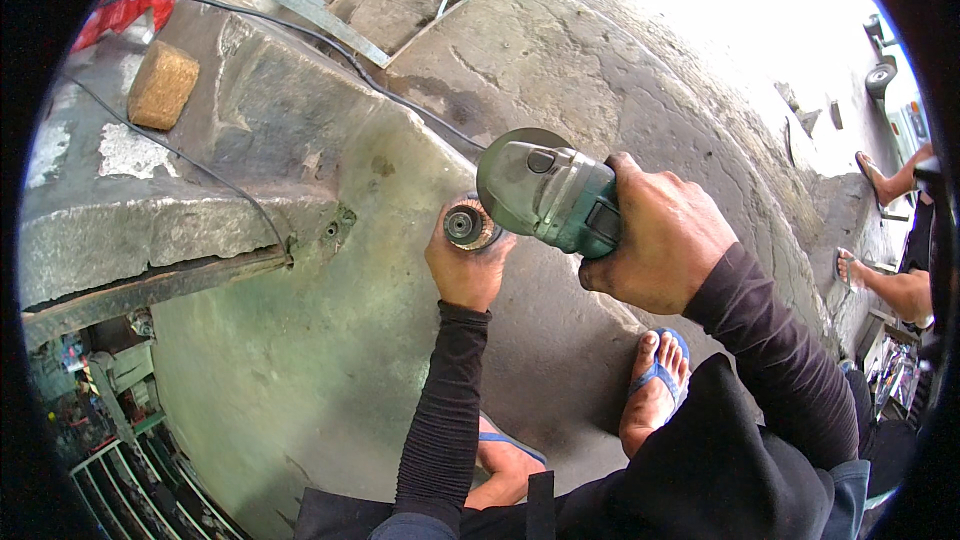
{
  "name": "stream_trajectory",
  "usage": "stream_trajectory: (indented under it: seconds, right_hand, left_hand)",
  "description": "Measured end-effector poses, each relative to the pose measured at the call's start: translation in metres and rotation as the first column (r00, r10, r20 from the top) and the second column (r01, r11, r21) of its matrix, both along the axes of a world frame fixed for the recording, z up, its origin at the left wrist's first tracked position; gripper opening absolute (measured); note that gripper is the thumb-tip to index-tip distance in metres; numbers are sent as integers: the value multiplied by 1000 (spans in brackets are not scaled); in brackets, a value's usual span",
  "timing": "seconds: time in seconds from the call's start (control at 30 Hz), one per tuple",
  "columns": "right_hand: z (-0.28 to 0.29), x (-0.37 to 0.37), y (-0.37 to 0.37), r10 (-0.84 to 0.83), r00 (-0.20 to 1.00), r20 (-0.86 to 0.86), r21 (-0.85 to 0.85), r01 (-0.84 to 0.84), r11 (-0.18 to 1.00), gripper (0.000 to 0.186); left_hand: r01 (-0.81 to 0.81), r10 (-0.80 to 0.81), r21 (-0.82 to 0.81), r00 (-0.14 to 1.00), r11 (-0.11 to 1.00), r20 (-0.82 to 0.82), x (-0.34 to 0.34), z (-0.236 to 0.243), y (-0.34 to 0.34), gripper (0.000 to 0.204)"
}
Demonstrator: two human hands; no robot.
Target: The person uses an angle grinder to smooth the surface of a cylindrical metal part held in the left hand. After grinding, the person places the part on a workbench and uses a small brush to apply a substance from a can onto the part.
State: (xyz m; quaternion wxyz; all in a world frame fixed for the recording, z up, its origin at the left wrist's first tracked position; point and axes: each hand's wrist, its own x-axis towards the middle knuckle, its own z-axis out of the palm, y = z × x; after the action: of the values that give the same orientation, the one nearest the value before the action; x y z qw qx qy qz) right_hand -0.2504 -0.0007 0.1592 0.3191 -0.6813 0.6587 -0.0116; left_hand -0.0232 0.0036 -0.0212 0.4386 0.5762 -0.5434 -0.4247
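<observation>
My right hand (665, 240) is closed round the green body of an angle grinder (555, 200), whose grey head and round guard point up and left. My left hand (462, 270) grips a cylindrical motor part (463, 225), seen end-on, with a round hub and a copper-coloured ring. It is just left of the grinder head; whether the two touch I cannot tell. Both forearms are in dark sleeves. Below my hands, my feet in blue-strapped sandals (655, 380) stand on the concrete floor (250, 370).
A concrete ledge (150, 240) with a brown block (163, 85), red sack (130, 5) and cables lies left. A metal frame (390, 10) stands at top, a cluttered rack (110, 460) at lower left. Another person's legs (890, 290) and a white vehicle (895, 90) are at right.
</observation>
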Motion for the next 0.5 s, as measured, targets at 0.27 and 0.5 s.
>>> stream_trajectory:
  seconds: [0.27, 0.5]
  right_hand:
    - [1, -2, -3, -28, 1000, 11, 4, 28, 1000, 57]
    - [-2, 4, -6, 6, 1000, -9, -1, -6, 1000, 57]
  left_hand:
    - [0, 1, -32, 999, 999, 34, 1, 2, 0, 47]
    - [34, -34, 7, 998, 999, 49, 4, -4, 0, 49]
